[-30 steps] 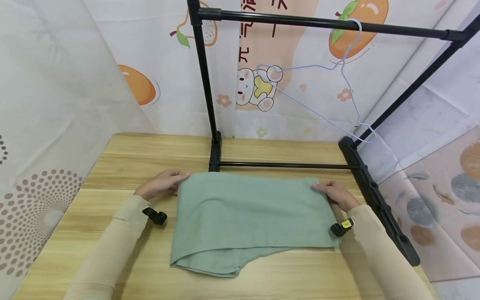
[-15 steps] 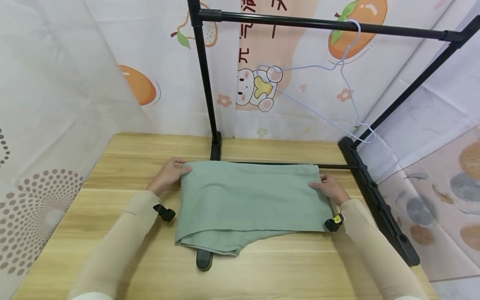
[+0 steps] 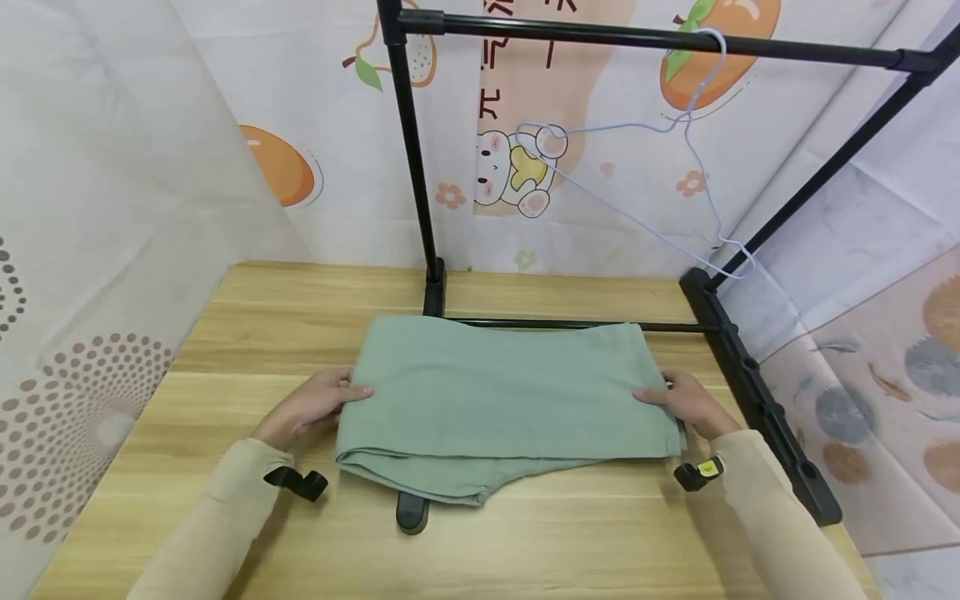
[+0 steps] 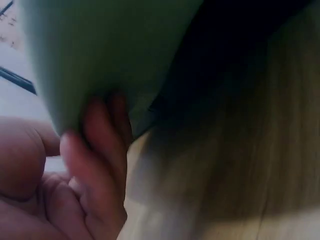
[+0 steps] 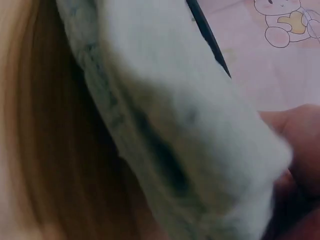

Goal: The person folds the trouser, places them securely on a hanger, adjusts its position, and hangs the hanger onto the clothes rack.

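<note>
Pale green folded trousers lie across the middle of the wooden table, over the foot of a black rack. My left hand pinches their left edge, thumb on top. In the left wrist view the fingers curl under the green cloth. At the opposite end my right hand grips the right edge, its thumb also on top. The right wrist view shows the layered cloth edge blurred and close, with part of the right hand beside it; its other fingers are mostly hidden.
The black rack stands behind, with a low crossbar and a long right foot. A light blue wire hanger hangs from its top bar. Printed curtains enclose the table.
The trousers moved away from me toward the rack, uncovering the front tip of its left foot. Afterward both hands slid nearer along the side edges.
</note>
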`<action>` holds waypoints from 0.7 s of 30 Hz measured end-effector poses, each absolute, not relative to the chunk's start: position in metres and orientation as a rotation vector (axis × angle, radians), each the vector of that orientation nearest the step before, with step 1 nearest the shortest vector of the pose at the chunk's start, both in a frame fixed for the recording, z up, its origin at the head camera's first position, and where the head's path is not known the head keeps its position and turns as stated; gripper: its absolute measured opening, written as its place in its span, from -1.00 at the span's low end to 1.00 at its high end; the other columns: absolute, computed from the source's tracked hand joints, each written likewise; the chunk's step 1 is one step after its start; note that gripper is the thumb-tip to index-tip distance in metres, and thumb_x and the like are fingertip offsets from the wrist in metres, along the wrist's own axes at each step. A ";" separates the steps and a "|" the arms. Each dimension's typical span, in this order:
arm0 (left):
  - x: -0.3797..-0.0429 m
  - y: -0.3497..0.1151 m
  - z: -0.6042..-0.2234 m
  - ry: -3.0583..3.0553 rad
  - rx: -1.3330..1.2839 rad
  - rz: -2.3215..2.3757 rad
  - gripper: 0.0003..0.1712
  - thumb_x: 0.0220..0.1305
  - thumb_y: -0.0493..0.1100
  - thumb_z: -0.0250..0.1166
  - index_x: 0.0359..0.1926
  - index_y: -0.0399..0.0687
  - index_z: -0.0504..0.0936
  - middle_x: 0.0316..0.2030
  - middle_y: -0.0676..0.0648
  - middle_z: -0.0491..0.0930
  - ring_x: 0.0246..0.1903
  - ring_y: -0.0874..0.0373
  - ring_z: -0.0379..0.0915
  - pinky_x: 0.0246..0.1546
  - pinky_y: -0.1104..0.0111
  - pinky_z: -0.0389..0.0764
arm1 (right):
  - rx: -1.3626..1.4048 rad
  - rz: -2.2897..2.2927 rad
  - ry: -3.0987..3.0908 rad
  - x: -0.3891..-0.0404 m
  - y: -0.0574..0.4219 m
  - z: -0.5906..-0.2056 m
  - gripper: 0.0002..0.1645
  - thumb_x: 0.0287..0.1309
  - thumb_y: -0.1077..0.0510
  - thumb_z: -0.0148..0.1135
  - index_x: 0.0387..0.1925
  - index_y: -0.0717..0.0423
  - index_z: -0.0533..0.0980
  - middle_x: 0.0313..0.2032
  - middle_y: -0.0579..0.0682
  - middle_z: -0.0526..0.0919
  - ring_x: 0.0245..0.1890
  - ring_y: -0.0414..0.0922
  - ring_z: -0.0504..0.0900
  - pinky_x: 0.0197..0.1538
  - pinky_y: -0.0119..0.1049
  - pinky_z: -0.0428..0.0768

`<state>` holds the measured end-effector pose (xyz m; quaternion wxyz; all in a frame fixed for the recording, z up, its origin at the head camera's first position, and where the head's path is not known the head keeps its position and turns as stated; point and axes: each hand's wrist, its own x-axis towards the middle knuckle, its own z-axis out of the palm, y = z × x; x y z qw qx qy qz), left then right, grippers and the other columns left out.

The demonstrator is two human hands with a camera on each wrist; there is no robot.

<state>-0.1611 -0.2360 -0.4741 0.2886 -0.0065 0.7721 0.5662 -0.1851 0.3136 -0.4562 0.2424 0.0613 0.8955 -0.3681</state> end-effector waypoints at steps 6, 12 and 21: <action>-0.153 -0.227 -0.475 2.284 -0.022 1.326 -0.39 0.18 0.02 0.20 0.07 -0.30 0.23 -0.66 0.03 0.37 -0.70 0.23 0.25 -0.64 0.40 0.38 | 0.146 -0.772 2.642 -0.177 0.315 -0.452 -0.01 -0.06 -0.29 0.22 0.09 0.45 0.21 -0.02 0.41 0.42 -0.12 0.13 0.49 -0.21 -0.15 0.50; -0.120 -0.230 -0.473 2.440 0.184 1.238 -0.47 0.07 0.05 0.29 -0.08 -0.16 0.33 -0.53 -0.03 0.44 -0.58 0.23 0.33 -0.57 0.42 0.42 | -0.079 -0.615 3.006 -0.162 0.290 -0.446 -0.42 -0.10 -0.01 0.35 -0.14 0.32 0.42 -0.13 0.34 0.44 -0.15 0.18 0.44 -0.20 0.01 0.44; -0.090 -0.225 -0.467 2.558 0.432 0.997 -0.43 -0.13 0.21 0.37 -0.15 0.04 0.43 -0.47 0.05 0.42 -0.49 0.30 0.30 -0.52 0.50 0.37 | -0.552 -0.495 3.179 -0.146 0.258 -0.454 -0.73 -0.23 0.04 0.43 -0.44 0.05 0.57 -0.26 0.04 0.50 -0.20 0.01 0.43 -0.17 -0.08 0.42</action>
